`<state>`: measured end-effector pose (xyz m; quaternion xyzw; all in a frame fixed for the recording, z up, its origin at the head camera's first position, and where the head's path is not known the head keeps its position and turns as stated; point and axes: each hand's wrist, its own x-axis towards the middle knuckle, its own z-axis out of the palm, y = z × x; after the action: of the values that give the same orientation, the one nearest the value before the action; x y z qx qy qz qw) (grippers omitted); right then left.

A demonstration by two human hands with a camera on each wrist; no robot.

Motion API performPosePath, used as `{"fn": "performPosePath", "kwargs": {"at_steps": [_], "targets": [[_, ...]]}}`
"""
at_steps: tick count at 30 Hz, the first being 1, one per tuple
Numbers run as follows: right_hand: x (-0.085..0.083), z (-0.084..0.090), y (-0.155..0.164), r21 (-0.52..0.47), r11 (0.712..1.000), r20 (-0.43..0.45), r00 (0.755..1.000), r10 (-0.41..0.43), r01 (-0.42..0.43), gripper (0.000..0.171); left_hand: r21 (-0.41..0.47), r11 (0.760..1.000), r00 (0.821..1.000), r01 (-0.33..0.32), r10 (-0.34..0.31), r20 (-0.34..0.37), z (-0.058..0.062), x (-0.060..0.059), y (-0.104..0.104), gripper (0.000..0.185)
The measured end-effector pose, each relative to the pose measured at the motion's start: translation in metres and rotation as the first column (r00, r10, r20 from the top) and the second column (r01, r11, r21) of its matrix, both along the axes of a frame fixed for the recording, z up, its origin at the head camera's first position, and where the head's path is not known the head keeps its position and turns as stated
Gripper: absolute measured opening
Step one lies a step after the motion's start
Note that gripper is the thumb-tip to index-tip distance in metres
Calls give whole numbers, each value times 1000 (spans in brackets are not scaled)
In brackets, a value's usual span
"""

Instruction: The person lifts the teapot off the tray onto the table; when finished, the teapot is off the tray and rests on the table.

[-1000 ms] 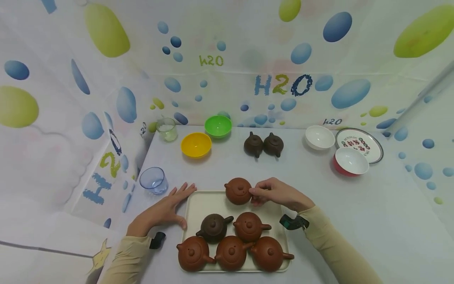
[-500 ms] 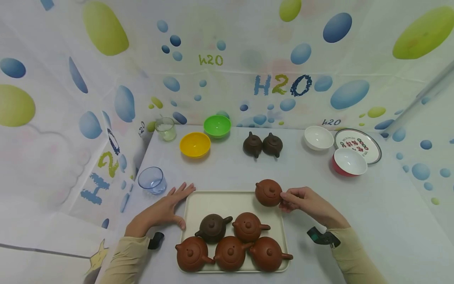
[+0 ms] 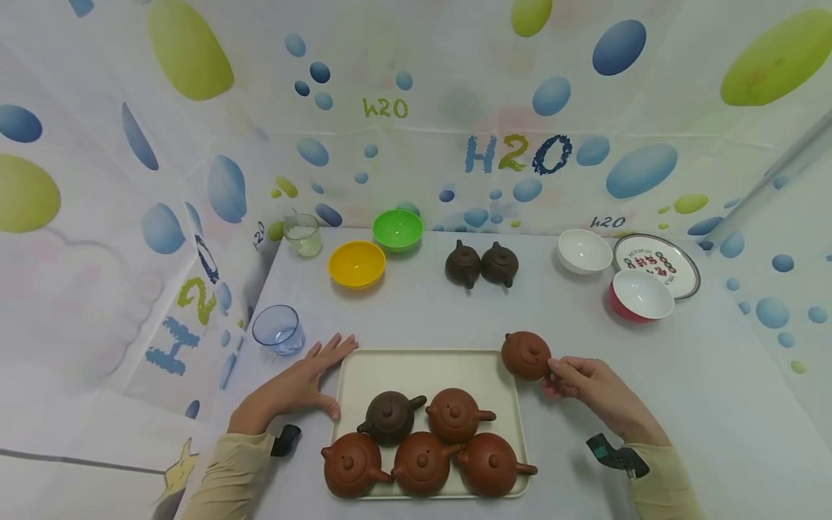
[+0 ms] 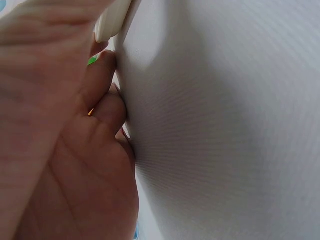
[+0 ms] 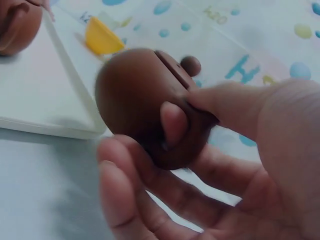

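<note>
The reddish teapot (image 3: 525,355) hangs just past the tray's (image 3: 416,368) far right corner, pinched at its handle by the right hand (image 3: 588,386). Best kept level with a firm grip. The left hand (image 3: 295,386) lies flat, fingers spread, on the desk (image 3: 650,404), touching the tray's left edge. Five teapots sit on the tray; two dark ones stand behind.

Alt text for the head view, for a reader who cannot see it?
The right hand holds a reddish teapot at the far right corner of a cream tray that carries five more teapots. The left hand lies flat against the tray's left edge; bowls, cups and two dark teapots stand behind.
</note>
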<state>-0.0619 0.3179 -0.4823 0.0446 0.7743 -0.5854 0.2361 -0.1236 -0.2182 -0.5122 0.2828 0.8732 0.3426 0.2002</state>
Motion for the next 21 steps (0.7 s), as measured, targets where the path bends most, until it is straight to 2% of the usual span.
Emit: {"fn": "performPosePath", "kwargs": {"at_steps": [4,8,11,15,21], "targets": [[-6,-1,5,5,989,7,989,-148,148,53,-1,1000,1000,1,-1,2,0,0,1,128],[-20,0,9,-17,965,21,965,-262,262,59,-2,1000,1000,3,-3,-1,1,-1,0,128],[-37,1,10,-64,939,52,940,-336,339,58,-2,1000,1000,7,-7,-10,2,-1,-1,128],[-65,2,8,-132,890,95,899,-428,437,50,-4,1000,1000,5,-5,-15,2,-1,-1,128],[-107,0,3,-176,837,118,856,-504,517,42,4,1000,1000,-6,6,-7,1,1,1,127]]}}
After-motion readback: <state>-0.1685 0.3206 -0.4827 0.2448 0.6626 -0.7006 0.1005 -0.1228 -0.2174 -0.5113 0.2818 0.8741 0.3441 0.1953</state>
